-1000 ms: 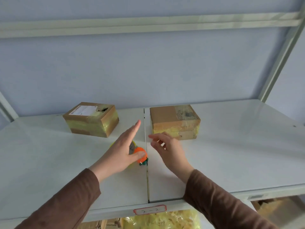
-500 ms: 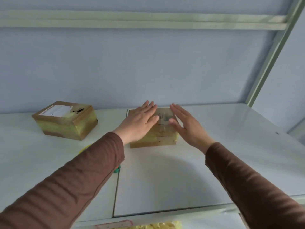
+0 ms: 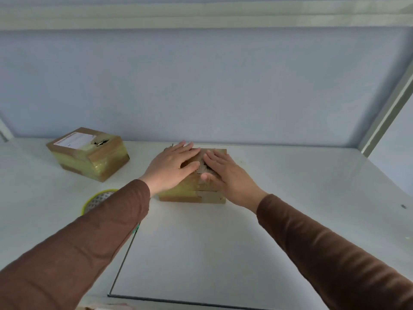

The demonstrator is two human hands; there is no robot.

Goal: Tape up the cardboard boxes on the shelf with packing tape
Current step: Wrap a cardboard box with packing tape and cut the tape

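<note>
A small cardboard box (image 3: 192, 195) wrapped in yellowish tape sits mid-shelf near the back wall. My left hand (image 3: 172, 166) lies flat on its top with straight fingers. My right hand (image 3: 225, 173) lies flat beside it on the same top, fingers spread. Torn paper shows between the two hands. A second taped box (image 3: 89, 156) with a white label and a torn hole stands at the back left. The tape roll (image 3: 96, 201), yellow-rimmed, lies on the shelf, mostly hidden under my left sleeve.
The white shelf board (image 3: 290, 209) has a seam running toward the front edge left of centre. A slanted upright post (image 3: 388, 113) rises at the right. A shelf beam (image 3: 201, 16) crosses overhead. The blue wall closes the back.
Both hands left the tape dispenser and moved forward onto the middle box's top. In the last half second they drew closer together and flattened on it.
</note>
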